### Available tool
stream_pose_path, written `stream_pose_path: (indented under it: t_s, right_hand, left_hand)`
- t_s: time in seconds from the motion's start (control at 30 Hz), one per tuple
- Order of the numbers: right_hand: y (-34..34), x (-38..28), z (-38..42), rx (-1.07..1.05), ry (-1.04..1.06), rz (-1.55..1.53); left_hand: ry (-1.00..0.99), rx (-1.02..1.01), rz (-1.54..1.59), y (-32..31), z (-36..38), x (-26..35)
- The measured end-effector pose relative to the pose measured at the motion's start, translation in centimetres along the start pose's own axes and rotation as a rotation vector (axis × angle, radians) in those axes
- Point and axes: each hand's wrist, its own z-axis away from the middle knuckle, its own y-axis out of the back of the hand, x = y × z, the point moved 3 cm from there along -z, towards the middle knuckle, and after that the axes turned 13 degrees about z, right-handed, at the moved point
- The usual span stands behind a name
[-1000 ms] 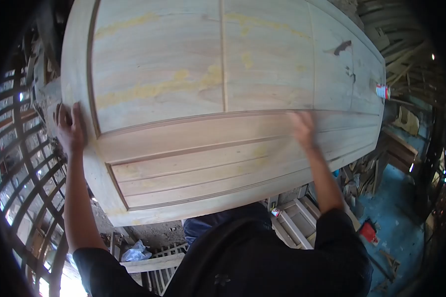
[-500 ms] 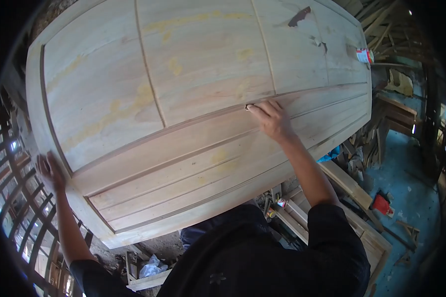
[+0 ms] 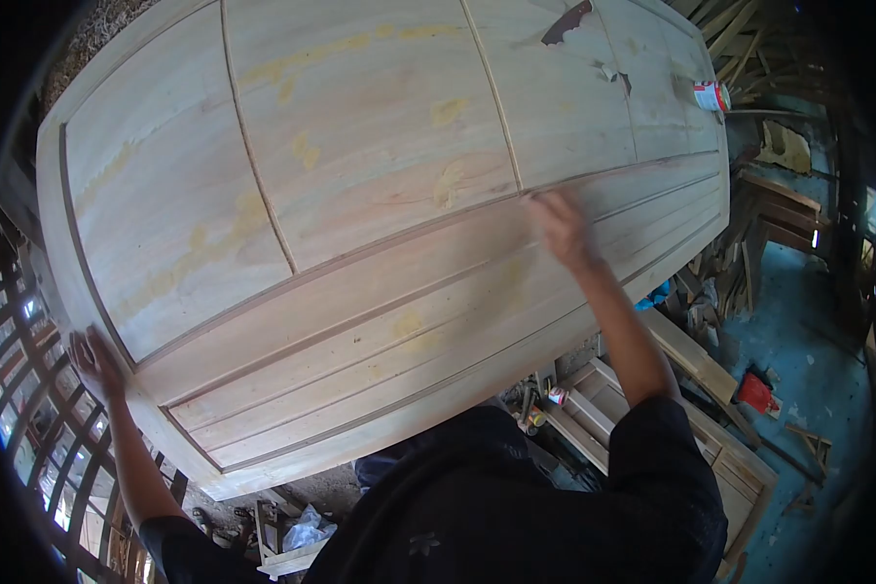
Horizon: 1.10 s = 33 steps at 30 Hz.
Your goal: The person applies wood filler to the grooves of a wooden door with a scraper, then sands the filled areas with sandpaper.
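Observation:
A large pale wooden door point(image 3: 380, 127) with grooved panels and yellowish filler patches lies in front of me. My right hand point(image 3: 563, 226), blurred by motion, is closed in a pinch at the long moulding below the big panels. What it grips is mostly hidden; it looks like a small dark folded piece of sandpaper. At the door's left edge, my left hand point(image 3: 95, 365) lies flat with its fingers stretched out, holding nothing. Farther up the door rest a torn brown sandpaper piece point(image 3: 566, 23) and smaller curled scraps point(image 3: 613, 76).
A tin can point(image 3: 711, 95) stands near the door's far right edge. Below right lie another panelled wooden piece point(image 3: 740, 477), loose planks point(image 3: 689, 355) and a red object point(image 3: 755, 393) on the bluish floor. A lattice point(image 3: 44, 409) stands at the left; a plastic bag point(image 3: 309, 529) lies below.
My right hand has slid a little to the right along the moulding. The left hand stays on the door's edge. The view has shifted slightly.

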Motion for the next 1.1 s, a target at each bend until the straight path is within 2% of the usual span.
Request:
stream_pose_path:
  t_s: [0.03,0.1,0.13,0.17,0.23,0.27,0.3,0.37,0.47,0.53,0.6,0.7,0.73,0.77,0.83,0.87,0.9,0.97,1.1]
  right_hand:
    - [-0.5,0.5,0.4,-0.003,-0.006,-0.003]
    - [-1.3,3.1,1.6,-0.073,-0.173,-0.02]
    - [-0.5,5.2,1.5,-0.126,-0.327,-0.016]
    - [-0.9,5.0,1.7,-0.125,-0.321,-0.015]
    - [-0.8,1.8,1.0,-0.03,-0.138,0.044]
    - [-0.2,-0.3,-0.5,-0.104,-0.132,-0.049]
    - [-0.2,0.3,0.4,-0.114,-0.141,-0.052]
    - [-0.6,3.6,0.8,-0.058,-0.293,0.07]
    - [-0.8,-0.4,-0.8,-0.07,-0.214,-0.01]
    - [-0.5,0.6,-0.6,-0.083,-0.252,-0.004]
    - [-0.5,3.6,0.3,-0.049,-0.354,0.025]
    - [-2.0,0.3,0.2,-0.027,-0.39,-0.139]
    - [-1.3,-2.1,-1.2,-0.05,-0.291,-0.137]
    - [-1.4,-1.6,-0.9,-0.058,-0.295,-0.14]
    - [-1.2,2.0,0.0,-0.002,-0.44,-0.06]
    - [-1.3,3.1,0.9,-0.007,-0.441,0.076]
    - [-1.3,1.9,0.1,-0.008,-0.432,0.076]
    - [-1.2,-2.5,-1.5,-0.047,-0.3,-0.158]
    - [-0.5,0.5,-0.4,0.015,-0.354,-0.007]
  left_hand:
    - [0.025,0.006,0.064,0.1,-0.3,0.0]
    - [0.01,0.002,0.043,0.2,-0.1,0.4]
    - [0.002,0.02,0.027,0.0,-0.1,0.5]
    - [0.007,0.023,0.029,0.1,-0.1,0.5]
    - [0.04,-0.007,0.081,0.1,0.0,0.5]
    - [0.04,-0.014,0.079,0.0,0.0,0.8]
    - [0.042,-0.009,0.1,0.0,0.1,1.2]
    - [0.047,0.015,0.128,0.2,-0.4,1.1]
    - [-0.057,-0.069,-0.059,0.3,0.1,0.5]
    - [0.021,0.009,0.094,0.1,0.0,0.9]
    - [0.007,0.006,0.063,0.1,-0.1,0.9]
    - [0.017,0.002,0.086,0.1,0.3,0.8]
    - [0.027,0.008,0.147,0.0,0.0,0.8]
    - [0.027,-0.001,0.143,0.2,0.0,0.7]
    - [-0.035,-0.052,0.008,0.3,-0.2,0.4]
    - [-0.031,-0.043,0.01,0.2,-0.4,0.3]
    - [-0.011,-0.025,0.065,0.2,-0.2,0.1]
    - [0.008,-0.018,0.119,-0.2,0.1,0.3]
    - [0.029,-0.019,-0.001,0.2,0.2,1.7]
